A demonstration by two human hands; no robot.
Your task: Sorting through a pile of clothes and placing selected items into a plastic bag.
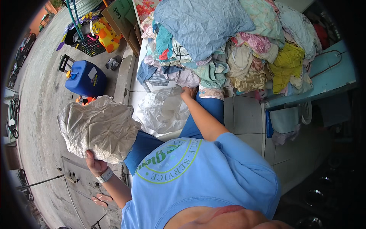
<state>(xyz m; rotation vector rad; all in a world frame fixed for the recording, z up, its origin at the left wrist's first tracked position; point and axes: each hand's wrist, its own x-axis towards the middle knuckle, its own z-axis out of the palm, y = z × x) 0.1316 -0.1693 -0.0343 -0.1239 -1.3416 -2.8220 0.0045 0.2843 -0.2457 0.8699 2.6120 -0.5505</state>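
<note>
A crumpled beige cloth item (98, 128), folded into a bundle, rests over my left knee, and my left hand (95, 164) grips its lower edge. My right hand (189, 93) reaches between my knees to the top of a translucent white plastic bag (163, 110); its fingers are partly hidden under the pile, so its hold is unclear. Just beyond lies a large heap of crumpled fabrics. A blue pillow-shaped cloth (203, 25) tops it, with a teal cloth (163, 40), a pale green cloth (213, 71), a gold cloth (248, 81) and a yellow-green cloth (287, 65) around and below.
To the left stand a blue plastic jerrycan (85, 77), a black basket (90, 45) with bags, and cardboard (123, 23). A pair of flip-flops (102, 199) lies on the ground. On the right are a turquoise surface (333, 68) and a blue tray (269, 123) beneath.
</note>
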